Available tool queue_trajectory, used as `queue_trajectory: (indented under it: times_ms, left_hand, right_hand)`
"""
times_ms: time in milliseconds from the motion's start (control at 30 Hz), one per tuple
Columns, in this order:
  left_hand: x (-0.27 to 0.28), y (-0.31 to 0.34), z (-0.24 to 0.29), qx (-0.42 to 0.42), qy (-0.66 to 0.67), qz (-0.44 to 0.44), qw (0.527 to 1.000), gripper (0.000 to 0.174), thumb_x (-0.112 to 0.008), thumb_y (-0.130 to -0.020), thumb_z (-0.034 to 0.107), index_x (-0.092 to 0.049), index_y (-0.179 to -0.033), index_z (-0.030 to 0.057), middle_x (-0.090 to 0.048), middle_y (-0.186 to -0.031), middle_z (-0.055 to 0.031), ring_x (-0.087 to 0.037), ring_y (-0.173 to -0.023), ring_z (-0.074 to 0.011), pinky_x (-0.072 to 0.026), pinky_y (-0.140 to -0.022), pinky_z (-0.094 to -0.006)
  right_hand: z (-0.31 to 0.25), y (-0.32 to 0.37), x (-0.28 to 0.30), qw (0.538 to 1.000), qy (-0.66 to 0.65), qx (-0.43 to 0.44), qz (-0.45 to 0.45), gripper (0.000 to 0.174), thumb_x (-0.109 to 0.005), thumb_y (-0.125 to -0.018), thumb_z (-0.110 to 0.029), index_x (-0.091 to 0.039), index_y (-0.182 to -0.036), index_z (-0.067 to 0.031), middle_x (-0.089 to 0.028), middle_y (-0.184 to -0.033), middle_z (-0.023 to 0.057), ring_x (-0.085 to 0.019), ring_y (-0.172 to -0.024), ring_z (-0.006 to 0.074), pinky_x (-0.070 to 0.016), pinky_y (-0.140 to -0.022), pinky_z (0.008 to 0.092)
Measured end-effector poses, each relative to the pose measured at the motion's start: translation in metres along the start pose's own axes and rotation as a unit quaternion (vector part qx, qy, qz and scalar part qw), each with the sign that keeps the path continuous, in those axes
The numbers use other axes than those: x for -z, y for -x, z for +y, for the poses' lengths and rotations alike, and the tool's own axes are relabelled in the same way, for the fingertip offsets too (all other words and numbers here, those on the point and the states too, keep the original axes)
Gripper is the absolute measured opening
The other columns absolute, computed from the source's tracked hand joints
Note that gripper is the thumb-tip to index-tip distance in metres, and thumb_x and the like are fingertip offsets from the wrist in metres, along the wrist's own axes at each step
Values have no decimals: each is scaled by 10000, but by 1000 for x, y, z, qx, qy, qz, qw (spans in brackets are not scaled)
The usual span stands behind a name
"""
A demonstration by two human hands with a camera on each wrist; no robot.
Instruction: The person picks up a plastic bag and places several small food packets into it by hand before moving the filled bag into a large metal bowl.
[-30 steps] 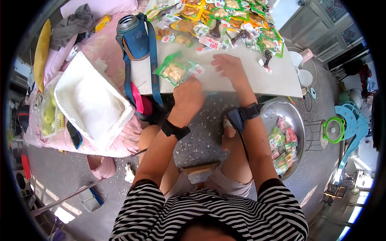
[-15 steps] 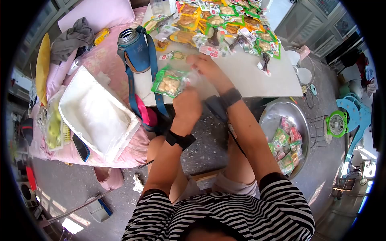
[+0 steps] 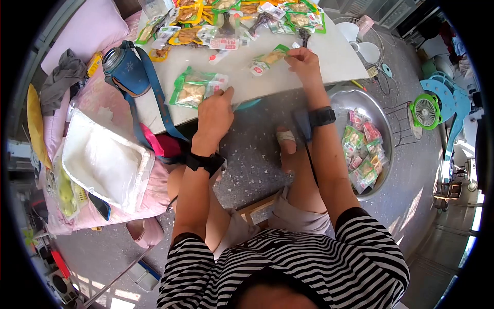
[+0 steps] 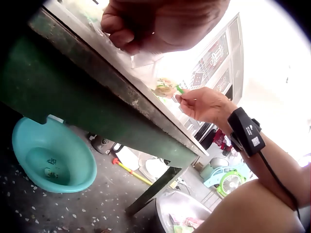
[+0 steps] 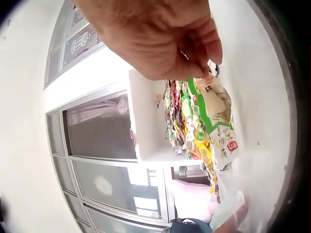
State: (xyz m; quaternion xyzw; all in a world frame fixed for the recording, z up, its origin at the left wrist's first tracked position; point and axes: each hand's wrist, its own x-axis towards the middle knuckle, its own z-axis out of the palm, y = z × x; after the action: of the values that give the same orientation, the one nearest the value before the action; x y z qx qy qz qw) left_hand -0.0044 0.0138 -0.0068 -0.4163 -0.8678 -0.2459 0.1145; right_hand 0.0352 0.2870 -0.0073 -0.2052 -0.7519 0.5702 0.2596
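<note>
My left hand is at the near edge of the white table, its curled fingers holding the label end of a green-edged clear food packet with pale pieces inside. In the left wrist view that hand's curled fingers fill the top. Farther right, my right hand pinches the green end of a second green-edged packet between thumb and fingers. The right wrist view shows this packet hanging from the fingertips, with a red-and-white label at its lower end.
Heaped packets cover the back of the table. A blue flask with a strap stands at the left, near a white foam box on the bed. A metal basin with packets stands right; a teal tub lies below the table.
My right hand has moved from beside the left hand out to the right, and now pinches a second packet. The left hand keeps its packet. The head view has shifted.
</note>
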Motion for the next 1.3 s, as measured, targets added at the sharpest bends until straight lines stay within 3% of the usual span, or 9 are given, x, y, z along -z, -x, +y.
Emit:
queue_trajectory:
  times_ms: [133,233,333,467,567,767,833,967,1300]
  left_hand:
    - [-9,2,-1,-61,10,32,998,361,-538,-749,-22,-620,-1087,73,-646,-924,-165,-638,-804,-362,-518,-669,-437]
    - [-7,3,4,4,-3,32,999,397,-547,-754,-33,-637,-1116,105,-639,-910,-158,-628,-802,-352,-510,-674,-438]
    - [-9,3,7,45,-45,27,998,400,-550,-756,-30,-639,-1121,106,-636,-889,-149,-628,-787,-347,-506,-662,-439]
    - [-14,4,4,47,-45,39,997,395,-555,-760,-19,-635,-1129,98,-631,-879,-151,-624,-777,-351,-504,-659,-443]
    - [-13,4,2,50,-27,58,997,379,-558,-764,-8,-637,-1122,88,-631,-873,-153,-622,-765,-356,-502,-655,-444]
    - [-2,3,8,72,50,117,989,223,-583,-785,29,-656,-994,51,-631,-822,-161,-619,-711,-354,-489,-619,-429]
    - [-2,3,9,76,60,136,986,151,-597,-792,44,-658,-931,38,-630,-797,-160,-617,-684,-351,-483,-601,-419]
    - [1,5,15,81,89,166,979,40,-598,-800,72,-607,-797,34,-605,-747,-148,-596,-634,-376,-467,-558,-452]
    - [0,6,19,67,60,172,981,59,-602,-802,62,-626,-853,43,-618,-751,-142,-610,-621,-350,-475,-540,-416]
  right_hand:
    - [21,-7,11,899,370,145,182,340,-687,-760,-153,-634,-1071,-27,-617,-1050,169,-596,-954,327,-507,-788,409]
    - [-2,13,11,914,358,137,134,462,-720,-746,-240,-599,-1142,-34,-547,-1181,191,-534,-1070,383,-481,-856,456]
    - [-20,41,-10,916,365,164,22,513,-741,-727,-264,-580,-1161,-42,-566,-1117,194,-547,-1041,373,-486,-838,456]
    - [2,42,-32,855,456,231,89,472,-742,-730,-284,-567,-1103,-53,-580,-1069,201,-589,-965,369,-505,-752,461]
    - [4,23,-32,867,449,199,87,337,-701,-773,-273,-570,-987,-49,-623,-988,192,-635,-832,347,-512,-692,444]
    - [-11,24,3,921,290,226,131,235,-624,-852,-260,-665,-912,-36,-644,-739,119,-637,-662,241,-509,-630,364]
    - [-24,38,13,996,36,82,21,247,-633,-866,-251,-678,-932,-17,-654,-745,67,-627,-642,169,-498,-605,315]
    - [-53,66,12,956,-215,-85,-180,238,-652,-882,-202,-675,-959,22,-665,-789,13,-605,-672,61,-477,-583,231]
    - [-41,71,-16,940,-241,-131,-204,180,-642,-874,-115,-665,-978,30,-683,-834,49,-621,-658,85,-493,-583,239]
